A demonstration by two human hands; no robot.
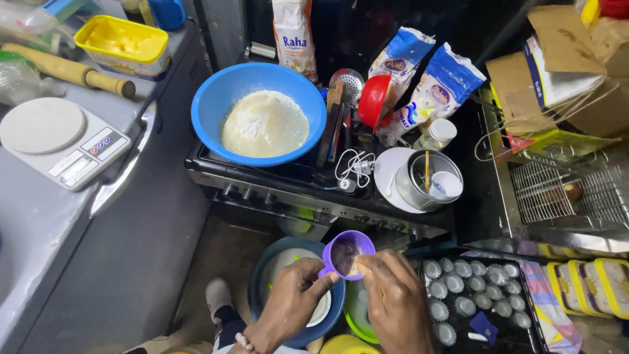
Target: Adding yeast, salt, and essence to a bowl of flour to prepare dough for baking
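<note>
Purple cup (347, 254) upright, mouth up, handle toward L hand (291, 303).

Purple measuring cup (348, 253); large blue bowl (216, 105) holding cream-white batter (265, 124); dark blue bowl (262, 272) below; yellow tub (124, 44); white kitchen scale (59, 141) with grey panel; red ladle (373, 99); 2 blue-and-white bags (426, 85); silver fluted moulds (472, 292) on a black tray (524, 337); tan rolling pin (69, 71).
</note>
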